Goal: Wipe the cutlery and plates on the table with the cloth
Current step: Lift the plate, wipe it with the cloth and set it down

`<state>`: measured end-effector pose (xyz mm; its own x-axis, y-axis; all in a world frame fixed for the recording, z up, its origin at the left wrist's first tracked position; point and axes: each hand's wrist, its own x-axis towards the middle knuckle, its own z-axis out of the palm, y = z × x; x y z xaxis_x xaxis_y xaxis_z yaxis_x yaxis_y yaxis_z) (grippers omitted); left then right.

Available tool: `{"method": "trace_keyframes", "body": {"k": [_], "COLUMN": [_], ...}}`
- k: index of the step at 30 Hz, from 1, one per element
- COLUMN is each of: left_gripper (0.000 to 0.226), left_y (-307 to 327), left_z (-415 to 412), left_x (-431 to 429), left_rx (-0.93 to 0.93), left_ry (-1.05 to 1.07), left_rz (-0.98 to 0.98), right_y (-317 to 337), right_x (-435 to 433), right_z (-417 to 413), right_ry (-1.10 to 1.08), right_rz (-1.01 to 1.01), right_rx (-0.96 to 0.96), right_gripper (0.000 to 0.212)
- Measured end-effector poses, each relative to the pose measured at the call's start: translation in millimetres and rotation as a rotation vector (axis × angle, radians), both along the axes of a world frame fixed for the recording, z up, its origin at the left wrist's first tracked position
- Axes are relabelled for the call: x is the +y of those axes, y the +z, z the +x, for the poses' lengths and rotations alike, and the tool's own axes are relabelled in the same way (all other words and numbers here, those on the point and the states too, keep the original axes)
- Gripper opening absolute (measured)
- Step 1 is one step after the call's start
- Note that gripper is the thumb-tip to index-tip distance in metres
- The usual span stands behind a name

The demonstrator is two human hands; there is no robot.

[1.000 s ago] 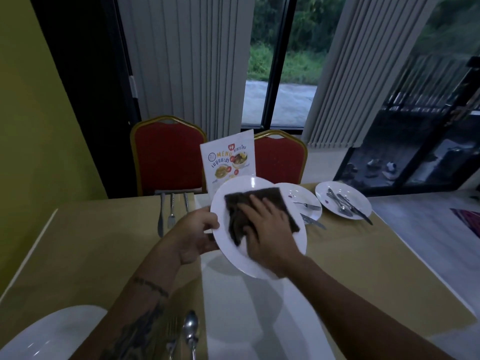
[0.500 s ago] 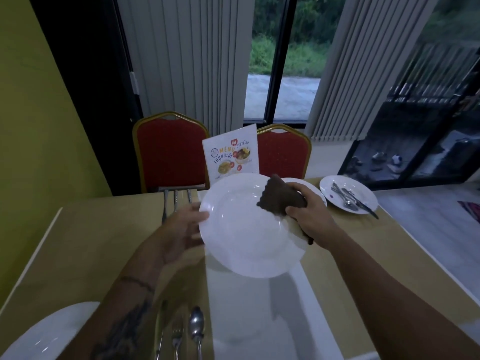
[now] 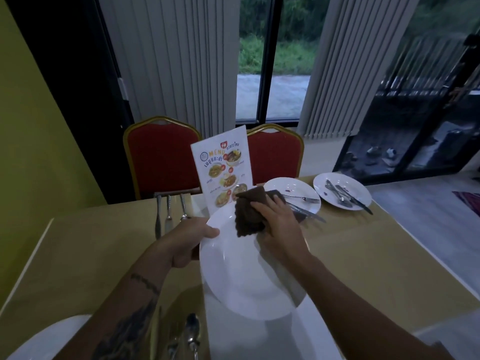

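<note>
A large white plate (image 3: 239, 276) is held tilted above the table, gripped at its left rim by my left hand (image 3: 185, 242). My right hand (image 3: 279, 224) presses a dark brown cloth (image 3: 249, 211) against the plate's upper part. Two more white plates lie at the far right: one (image 3: 288, 189) with a fork and a knife, the other (image 3: 342, 189) holding several pieces of cutlery. Three pieces of cutlery (image 3: 168, 209) lie at the far left of the table. A spoon (image 3: 192, 331) and a fork lie near me.
A standing menu card (image 3: 220, 167) is just behind the held plate. Two red chairs (image 3: 161, 157) stand beyond the table's far edge. Another white plate (image 3: 49, 339) sits at the bottom left. A white runner (image 3: 249, 339) crosses the tan tablecloth.
The cloth went from the plate's middle to its right rim, then back onto its upper part. The plate now sits lower and more steeply tilted.
</note>
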<state>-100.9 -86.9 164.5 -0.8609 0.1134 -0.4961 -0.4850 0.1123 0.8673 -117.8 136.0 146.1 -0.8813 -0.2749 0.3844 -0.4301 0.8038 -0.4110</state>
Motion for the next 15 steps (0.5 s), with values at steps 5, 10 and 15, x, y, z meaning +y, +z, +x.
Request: {"method": "trace_keyframes", "body": {"k": [5, 10, 15], "left_gripper": [0.032, 0.031, 0.029], "left_y": [-6, -4, -8], "left_z": [11, 15, 24], "left_x": [-10, -19, -54], "left_rx": [-0.044, -0.046, -0.05], "left_ry": [0.087, 0.224, 0.486], "left_rz": [-0.019, 0.021, 0.109], "right_y": [-2, 4, -4], "right_x": [-16, -58, -89], "right_z": [6, 15, 18], "right_ry": [0.054, 0.187, 0.445], "right_rz": [0.028, 0.012, 0.092], "right_rx": [-0.082, -0.101, -0.311], "right_gripper": [0.059, 0.056, 0.057]}}
